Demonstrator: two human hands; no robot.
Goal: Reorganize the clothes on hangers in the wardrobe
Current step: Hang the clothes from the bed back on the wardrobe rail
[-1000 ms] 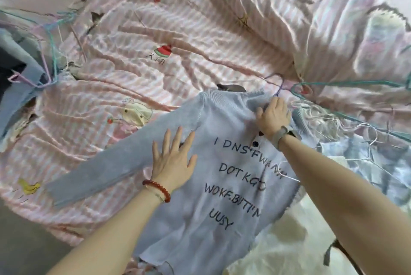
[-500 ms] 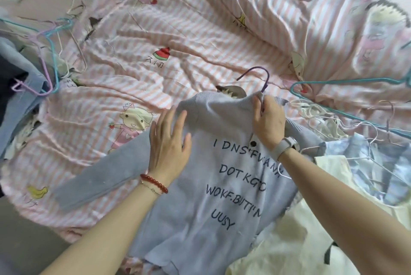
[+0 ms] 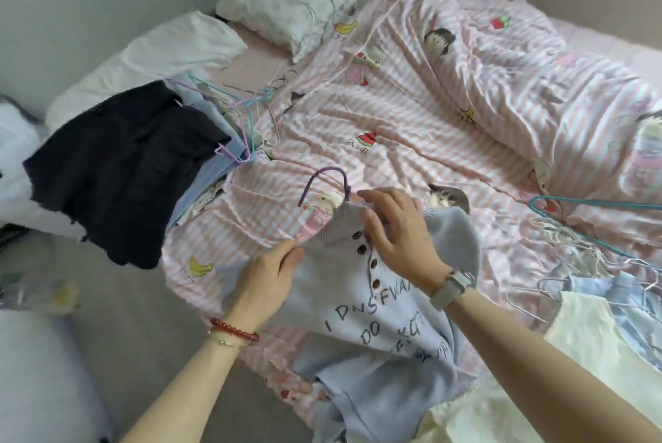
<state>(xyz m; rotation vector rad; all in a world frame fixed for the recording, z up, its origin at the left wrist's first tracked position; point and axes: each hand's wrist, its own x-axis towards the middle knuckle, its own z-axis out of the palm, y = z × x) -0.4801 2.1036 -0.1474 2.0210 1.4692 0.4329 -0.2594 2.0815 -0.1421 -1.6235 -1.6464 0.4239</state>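
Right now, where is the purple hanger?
Mid-frame in the head view: the purple hanger hooks up from the blue sweater collar, just left of the right hand, over the striped duvet.

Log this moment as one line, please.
left hand: grips sweater shoulder | right hand: on collar | sweater: on bed, purple hanger hook protruding

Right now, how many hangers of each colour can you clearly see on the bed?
Purple hanger hook in the blue lettered sweater: 1
Teal wire hanger, right side: 1
Loose tangle of thin pastel hangers by the dark clothes: too tangled to count
Total clearly countable: 2
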